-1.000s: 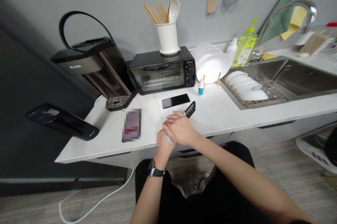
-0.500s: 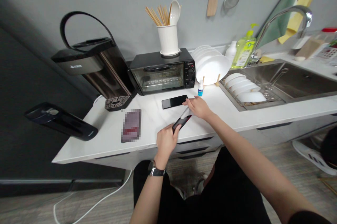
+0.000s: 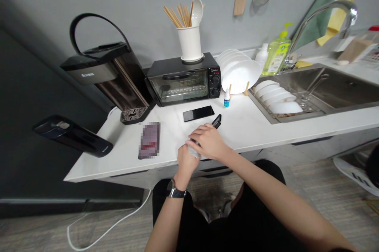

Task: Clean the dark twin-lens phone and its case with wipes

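Note:
My left hand point(image 3: 187, 160) is wrapped round the near end of a black phone case point(image 3: 217, 121), whose far end shows beyond my fingers. Over the case lies my right hand point(image 3: 207, 139), its fingers closed on a pale grey cloth point(image 3: 194, 149) that shows between the two hands. Just behind them a black phone point(image 3: 198, 113) lies flat on the white counter point(image 3: 171, 126). A small white and blue spray bottle point(image 3: 226, 99) stands to the phone's right.
Left of my hands are a blurred purple item point(image 3: 149, 140), a dark cylindrical device point(image 3: 74, 137) and a water dispenser point(image 3: 109, 74). Behind stands a toaster oven point(image 3: 183, 82). White plates point(image 3: 241, 76) and a sink point(image 3: 334, 86) are to the right.
My right hand has moved down and left along the case with the cloth, from its far end to beside my left hand. The case's far end is now uncovered.

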Available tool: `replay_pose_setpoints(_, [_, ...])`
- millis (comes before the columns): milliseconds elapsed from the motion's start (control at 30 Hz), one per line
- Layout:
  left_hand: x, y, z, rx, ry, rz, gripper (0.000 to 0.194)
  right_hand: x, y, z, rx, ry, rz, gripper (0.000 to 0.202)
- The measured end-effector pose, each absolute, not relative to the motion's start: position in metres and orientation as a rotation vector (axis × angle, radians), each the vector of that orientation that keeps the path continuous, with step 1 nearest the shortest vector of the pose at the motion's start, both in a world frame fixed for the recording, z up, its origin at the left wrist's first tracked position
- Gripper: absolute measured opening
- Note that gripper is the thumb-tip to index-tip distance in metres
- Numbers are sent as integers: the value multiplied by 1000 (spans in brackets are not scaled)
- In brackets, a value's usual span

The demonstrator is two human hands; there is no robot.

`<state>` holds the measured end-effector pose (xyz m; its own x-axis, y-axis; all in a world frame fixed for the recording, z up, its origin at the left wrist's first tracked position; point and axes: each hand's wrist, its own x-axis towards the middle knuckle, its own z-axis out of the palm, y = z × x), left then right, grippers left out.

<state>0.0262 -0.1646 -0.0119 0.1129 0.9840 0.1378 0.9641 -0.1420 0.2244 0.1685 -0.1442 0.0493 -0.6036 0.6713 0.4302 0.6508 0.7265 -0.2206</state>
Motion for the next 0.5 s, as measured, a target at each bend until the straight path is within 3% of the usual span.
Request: replay_pose_setpoints(500, [26, -166, -10, 2349, 1843, 675, 23, 206, -98, 41, -1080, -2330, 127, 35])
